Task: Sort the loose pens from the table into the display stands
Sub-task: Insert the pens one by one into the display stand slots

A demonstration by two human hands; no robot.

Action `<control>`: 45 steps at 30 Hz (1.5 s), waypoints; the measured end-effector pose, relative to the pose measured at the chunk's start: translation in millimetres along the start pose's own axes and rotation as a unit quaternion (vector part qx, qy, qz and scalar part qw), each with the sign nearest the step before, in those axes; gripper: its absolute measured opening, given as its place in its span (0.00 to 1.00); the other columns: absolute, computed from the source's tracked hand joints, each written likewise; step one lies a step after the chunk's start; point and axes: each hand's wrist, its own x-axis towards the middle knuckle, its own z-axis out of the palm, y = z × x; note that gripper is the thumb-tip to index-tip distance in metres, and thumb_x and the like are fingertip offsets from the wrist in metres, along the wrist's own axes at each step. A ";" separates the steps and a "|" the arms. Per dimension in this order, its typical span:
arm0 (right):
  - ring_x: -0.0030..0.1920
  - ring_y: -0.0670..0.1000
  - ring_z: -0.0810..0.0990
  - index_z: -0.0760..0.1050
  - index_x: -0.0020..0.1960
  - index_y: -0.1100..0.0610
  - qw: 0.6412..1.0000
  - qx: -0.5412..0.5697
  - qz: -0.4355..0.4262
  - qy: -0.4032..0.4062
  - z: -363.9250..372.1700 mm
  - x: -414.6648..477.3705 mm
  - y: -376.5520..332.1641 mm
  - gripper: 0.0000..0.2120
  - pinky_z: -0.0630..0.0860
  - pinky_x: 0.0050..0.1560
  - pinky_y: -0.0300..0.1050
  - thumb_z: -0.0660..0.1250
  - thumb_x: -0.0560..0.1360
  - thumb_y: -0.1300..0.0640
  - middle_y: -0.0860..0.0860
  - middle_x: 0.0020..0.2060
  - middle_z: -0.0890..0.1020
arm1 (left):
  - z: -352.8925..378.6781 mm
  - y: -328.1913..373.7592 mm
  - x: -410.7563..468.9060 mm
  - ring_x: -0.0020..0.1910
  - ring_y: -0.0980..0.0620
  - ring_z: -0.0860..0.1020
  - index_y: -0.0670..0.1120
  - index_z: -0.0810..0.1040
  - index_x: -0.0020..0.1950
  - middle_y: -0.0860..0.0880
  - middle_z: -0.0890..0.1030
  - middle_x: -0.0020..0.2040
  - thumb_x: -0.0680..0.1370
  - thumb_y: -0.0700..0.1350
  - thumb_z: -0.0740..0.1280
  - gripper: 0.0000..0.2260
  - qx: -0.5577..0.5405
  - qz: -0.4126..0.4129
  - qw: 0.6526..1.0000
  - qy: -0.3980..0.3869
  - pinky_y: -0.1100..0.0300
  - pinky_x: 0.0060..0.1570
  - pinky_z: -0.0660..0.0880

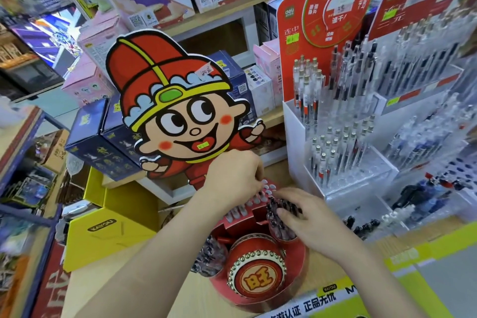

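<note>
Pens [281, 219] with dark caps stand bundled upright in a cup at the right of the red drum-shaped display stand [254, 263], caps up, long axes near vertical and leaning slightly away from the person. A second row with white caps [258, 195] sits in the stepped red tier just behind.

The right hand [307, 217] lies directly over the dark-capped bundle, fingers loosely spread and curled down onto the caps; whether it pinches a single pen cannot be told. The left hand [232, 178] is at the white-capped row, fingertips bunched together on the caps, apparently seating or straightening one; the pen itself is hidden by the fingers.

The relation that matters: the bundle is under the right hand, so any insertion there goes straight down along the pens' axis, and the right hand is plainly the nearer one. The rear tier lies beyond and left of that cup, under the left hand.

More dark-capped loose pens [361, 227] lie on the table to the right of the stand, nearer the right hand. The clear tiered stand [343, 162] is further right and behind.
</note>
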 end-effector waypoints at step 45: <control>0.70 0.60 0.68 0.59 0.75 0.50 0.960 0.000 0.276 0.053 318.3 107.9 -124.5 0.29 0.65 0.70 0.52 0.63 0.75 0.54 0.58 0.70 0.68 | 223.3 -257.4 -166.9 0.76 0.37 0.48 0.61 0.45 0.77 0.48 0.38 0.79 0.76 0.64 0.60 0.35 -0.115 -0.103 0.979 -0.132 0.39 0.70 0.54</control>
